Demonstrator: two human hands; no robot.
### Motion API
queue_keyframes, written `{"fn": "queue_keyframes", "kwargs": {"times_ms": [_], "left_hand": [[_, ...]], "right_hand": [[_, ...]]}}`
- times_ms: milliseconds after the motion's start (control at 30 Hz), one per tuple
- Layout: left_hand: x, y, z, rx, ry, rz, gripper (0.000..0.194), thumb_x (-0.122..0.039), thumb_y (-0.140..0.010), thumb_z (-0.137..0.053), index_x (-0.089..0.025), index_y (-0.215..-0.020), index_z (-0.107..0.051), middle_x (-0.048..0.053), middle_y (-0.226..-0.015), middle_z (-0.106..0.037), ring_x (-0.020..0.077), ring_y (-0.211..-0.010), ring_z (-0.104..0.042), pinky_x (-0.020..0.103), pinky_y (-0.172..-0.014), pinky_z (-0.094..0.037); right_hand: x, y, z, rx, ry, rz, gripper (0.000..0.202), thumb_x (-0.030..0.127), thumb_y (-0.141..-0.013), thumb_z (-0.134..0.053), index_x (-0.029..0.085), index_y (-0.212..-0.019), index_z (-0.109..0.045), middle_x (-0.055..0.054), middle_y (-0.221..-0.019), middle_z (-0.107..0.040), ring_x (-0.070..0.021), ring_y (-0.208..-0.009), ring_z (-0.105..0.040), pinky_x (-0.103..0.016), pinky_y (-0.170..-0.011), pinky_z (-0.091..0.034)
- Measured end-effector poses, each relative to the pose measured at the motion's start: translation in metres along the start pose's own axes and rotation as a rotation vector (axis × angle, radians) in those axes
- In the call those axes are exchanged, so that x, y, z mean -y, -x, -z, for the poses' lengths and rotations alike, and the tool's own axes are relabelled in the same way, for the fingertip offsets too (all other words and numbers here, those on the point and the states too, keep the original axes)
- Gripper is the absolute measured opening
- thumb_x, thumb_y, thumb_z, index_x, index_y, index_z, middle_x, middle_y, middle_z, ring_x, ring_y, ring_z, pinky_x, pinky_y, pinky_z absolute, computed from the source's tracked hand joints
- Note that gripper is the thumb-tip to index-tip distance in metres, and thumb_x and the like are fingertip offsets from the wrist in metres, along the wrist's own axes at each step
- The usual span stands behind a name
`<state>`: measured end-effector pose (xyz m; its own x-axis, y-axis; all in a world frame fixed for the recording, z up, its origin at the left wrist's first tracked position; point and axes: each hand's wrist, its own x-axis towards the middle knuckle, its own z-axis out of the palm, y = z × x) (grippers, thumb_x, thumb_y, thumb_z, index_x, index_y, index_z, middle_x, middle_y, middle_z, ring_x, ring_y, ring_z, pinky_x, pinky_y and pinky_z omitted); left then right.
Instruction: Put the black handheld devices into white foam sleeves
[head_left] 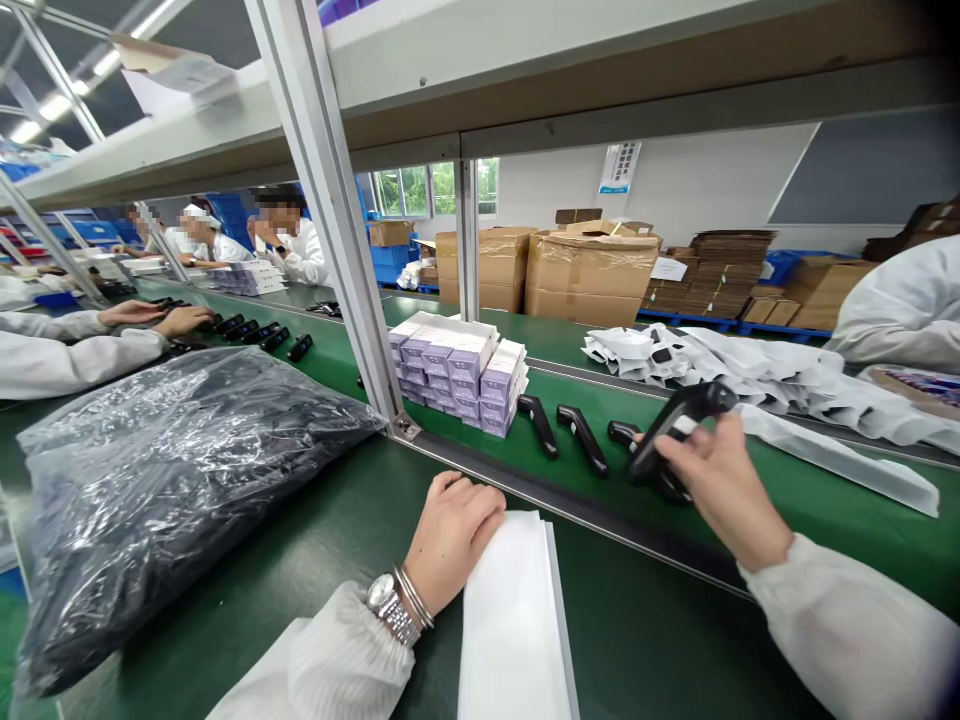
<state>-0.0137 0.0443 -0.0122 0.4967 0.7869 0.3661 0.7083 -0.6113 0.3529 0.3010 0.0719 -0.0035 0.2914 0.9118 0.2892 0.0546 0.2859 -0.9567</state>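
Observation:
My right hand [724, 485] is raised over the green belt. Its thumb and fingers are closed around a glossy black angled handheld device [679, 425], slightly blurred. Beneath it another black device [624, 433] lies on the belt, partly covered. Two more bent devices, one [582, 438] nearer and one [538, 425] farther left, rest beside it. My left hand [459, 530], with a watch and bangles at the wrist, has its fingers curled at the top corner of a flat stack of white sleeves [514, 620]. Its fingertips are partly hidden.
Purple-and-white boxes [457, 370] are stacked by a metal post [337, 200]. A clear plastic bag with dark contents [180, 470] covers the left bench. White wrapped pieces [750, 370] lie along the far side. A shelf [600, 60] hangs overhead. Co-workers' hands [161, 315] are at left.

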Motion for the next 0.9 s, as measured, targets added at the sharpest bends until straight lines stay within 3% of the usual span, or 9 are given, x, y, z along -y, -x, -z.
{"fn": "queue_keyframes", "kwargs": {"times_ms": [133,267,367,500,667,800,900], "left_hand": [[-0.009,0.002,0.005,-0.047,-0.008,-0.098,0.017,-0.025,-0.091,-0.057,-0.021,-0.074,-0.059,-0.001,-0.083,-0.058,0.0159,-0.085,-0.053,0.041,-0.105,-0.027],[-0.018,0.004,0.005,-0.069,0.075,-0.116,0.015,-0.023,-0.086,-0.064,-0.021,-0.072,-0.058,-0.001,-0.084,-0.054,0.0156,-0.085,-0.052,0.042,-0.105,-0.028],[-0.025,0.007,0.005,-0.087,0.154,-0.108,0.015,-0.023,-0.088,-0.059,-0.021,-0.073,-0.056,0.000,-0.084,-0.054,0.0167,-0.087,-0.052,0.041,-0.102,-0.032],[-0.034,0.010,0.006,-0.160,0.224,-0.029,0.016,-0.023,-0.092,-0.050,-0.021,-0.077,-0.054,0.002,-0.089,-0.054,0.0193,-0.092,-0.051,0.038,-0.092,-0.037],[-0.035,0.010,0.009,-0.209,0.336,0.133,0.017,-0.027,-0.093,-0.047,-0.021,-0.077,-0.052,0.003,-0.089,-0.052,0.0201,-0.092,-0.050,0.033,-0.084,-0.039],[-0.030,0.005,0.011,-0.131,0.493,0.176,0.020,-0.030,-0.094,-0.047,-0.021,-0.076,-0.051,0.002,-0.086,-0.051,0.0186,-0.086,-0.051,0.031,-0.079,-0.041],[-0.031,0.006,0.012,-0.075,0.450,0.157,0.019,-0.026,-0.091,-0.050,-0.021,-0.073,-0.051,0.001,-0.085,-0.053,0.0184,-0.085,-0.052,0.032,-0.081,-0.040]], "right_hand": [[0.024,0.041,-0.071,0.145,-0.267,-0.076,0.088,0.028,-0.072,-0.077,0.040,-0.137,-0.020,-0.003,-0.114,-0.054,-0.0200,-0.081,-0.070,-0.044,-0.080,-0.058],[0.024,0.066,-0.102,0.244,-0.333,-0.128,0.079,0.027,-0.077,-0.073,0.041,-0.135,-0.021,-0.004,-0.127,-0.049,-0.0163,-0.082,-0.069,-0.043,-0.084,-0.056],[0.017,0.078,-0.106,0.308,-0.283,-0.133,0.065,0.032,-0.081,-0.069,0.037,-0.132,-0.029,-0.003,-0.122,-0.052,-0.0162,-0.086,-0.066,-0.038,-0.086,-0.053],[0.013,0.095,-0.107,0.464,-0.153,-0.200,0.029,0.044,-0.093,-0.053,0.028,-0.118,-0.054,-0.004,-0.119,-0.057,-0.0190,-0.103,-0.058,-0.033,-0.092,-0.047],[0.017,0.111,-0.112,0.668,-0.437,-0.509,0.032,0.047,-0.086,-0.064,0.025,-0.108,-0.059,0.000,-0.097,-0.060,-0.0148,-0.088,-0.060,-0.032,-0.083,-0.050],[0.020,0.112,-0.114,0.657,-0.498,-0.597,0.041,0.051,-0.082,-0.067,0.022,-0.112,-0.061,-0.001,-0.090,-0.060,-0.0146,-0.081,-0.062,-0.035,-0.082,-0.051],[0.018,0.114,-0.113,0.645,-0.423,-0.594,0.047,0.056,-0.084,-0.062,0.022,-0.116,-0.061,-0.003,-0.090,-0.061,-0.0149,-0.079,-0.062,-0.030,-0.074,-0.051]]}}
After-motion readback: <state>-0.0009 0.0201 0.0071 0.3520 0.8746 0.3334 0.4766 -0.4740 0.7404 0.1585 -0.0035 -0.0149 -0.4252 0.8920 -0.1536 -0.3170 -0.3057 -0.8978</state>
